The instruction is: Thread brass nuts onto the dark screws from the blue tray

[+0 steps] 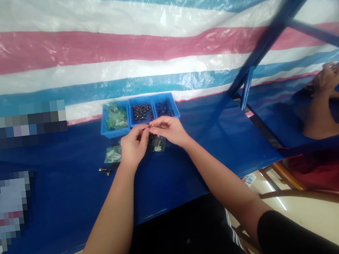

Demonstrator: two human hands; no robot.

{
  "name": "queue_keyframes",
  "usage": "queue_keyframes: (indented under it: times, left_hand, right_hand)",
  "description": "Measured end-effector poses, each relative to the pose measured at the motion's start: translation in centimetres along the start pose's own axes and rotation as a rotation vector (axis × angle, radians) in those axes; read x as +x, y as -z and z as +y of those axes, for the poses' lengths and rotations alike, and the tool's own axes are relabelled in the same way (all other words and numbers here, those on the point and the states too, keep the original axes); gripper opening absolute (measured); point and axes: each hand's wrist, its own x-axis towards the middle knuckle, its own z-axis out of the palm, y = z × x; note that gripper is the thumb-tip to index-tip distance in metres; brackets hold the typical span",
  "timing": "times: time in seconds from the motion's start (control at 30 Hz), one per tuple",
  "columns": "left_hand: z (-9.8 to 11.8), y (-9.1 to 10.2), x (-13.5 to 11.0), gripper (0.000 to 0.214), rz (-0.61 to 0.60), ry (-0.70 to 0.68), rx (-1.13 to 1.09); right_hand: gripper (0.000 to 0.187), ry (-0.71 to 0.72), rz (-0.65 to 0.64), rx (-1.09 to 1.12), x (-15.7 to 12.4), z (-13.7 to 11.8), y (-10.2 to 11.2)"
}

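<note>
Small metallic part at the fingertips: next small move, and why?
Probably a slight turn of the small metallic part with the right hand while the left hand steadies it: both hands meet at it, and its finer detail is unreadable here.

Two hands, left hand [135, 145] and right hand [168, 132], are pinching one small brass part [152, 125]. Three blue bins [115, 132] are sitting just beyond both: greenish packets [116, 116], brass-and-dark pieces [142, 112] and dark pieces [165, 110] are filling one each, too jumbled to count. Two clear bags [113, 154] are lying one by each hand. At least two loose brass-tipped pieces [103, 170] are lying left of the left hand. One bench [169, 176] is carrying everything.
</note>
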Motion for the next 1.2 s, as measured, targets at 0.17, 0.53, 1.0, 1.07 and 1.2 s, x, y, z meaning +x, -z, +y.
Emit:
queue_keyframes:
  times: [0.17, 0.53, 1.0, 1.07, 1.2]
  left_hand:
    - [0.12, -0.01, 0.02, 0.026, -0.026, 0.009, -0.039]
    - [0.28, 0.12, -0.09, 0.026, -0.024, 0.042, -0.006]
    - [0.33, 0.18, -0.1, 0.027, -0.019, 0.023, -0.001]
    - [0.29, 0.19, -0.05, 0.029, -0.023, 0.037, 0.014]
    - [0.24, 0.27, 0.09, 0.03, -0.036, 0.056, 0.023]
  right_hand:
    - [0.036, 0.012, -0.015, 0.017, 0.14, 0.28, 0.11]
    - [0.035, -0.02, -0.023, -0.071, 0.21, 0.83, 0.57]
    - [0.038, -0.056, 0.032, -0.057, 0.07, 0.89, 0.38]
    - [0.039, -0.034, 0.024, -0.069, 0.01, 0.85, 0.35]
    - [0.04, 0.011, 0.012, -0.119, -0.05, 0.99, 0.31]
